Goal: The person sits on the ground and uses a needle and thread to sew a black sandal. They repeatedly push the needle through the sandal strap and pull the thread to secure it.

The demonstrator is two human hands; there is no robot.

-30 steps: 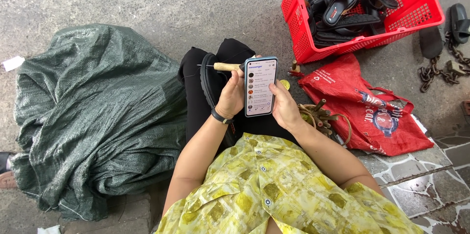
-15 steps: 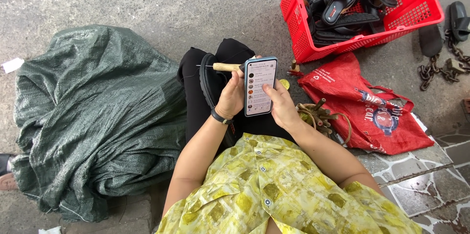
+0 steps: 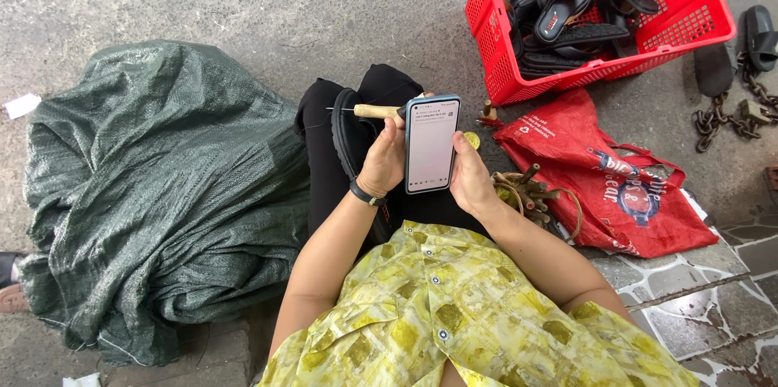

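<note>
I see both hands wrapped around the phone [image 3: 431, 144] above the lap, left hand [image 3: 383, 162] also pinning an awl [image 3: 374, 111], right hand [image 3: 470, 179] cradling its edge; resuming shoe work likely means setting it down.

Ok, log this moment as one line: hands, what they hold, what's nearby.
left hand: phone plus wooden-handled awl | right hand: phone edge | lap: black sandal | right side: red bag, red basket
</note>
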